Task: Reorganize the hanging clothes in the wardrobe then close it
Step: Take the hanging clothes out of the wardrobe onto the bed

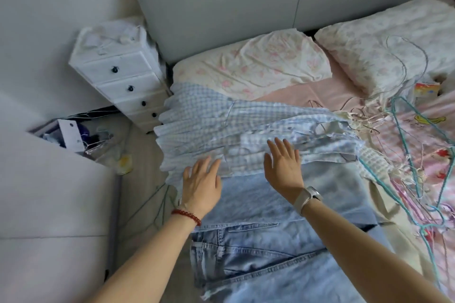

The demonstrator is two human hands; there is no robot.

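Now both hands flat — left hand [200,181], right hand [283,167] — on checked garment [197,115].

Worn on the head, looking forward and steeply down onto the bed [320,96]. Close over the clothes [246,130], headboard [221,7] at top, floor [138,192] at left.

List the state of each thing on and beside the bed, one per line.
Left hand: open, fingers flat on the checked dress.
Right hand: open, flat on the same dress.
Checked dress: spread across the bed, hem over the edge.
Jeans: laid flat, partly under the dress.
Hangers: empty, piled loose.
Pillows: lying at the headboard.
Drawers: all shut.
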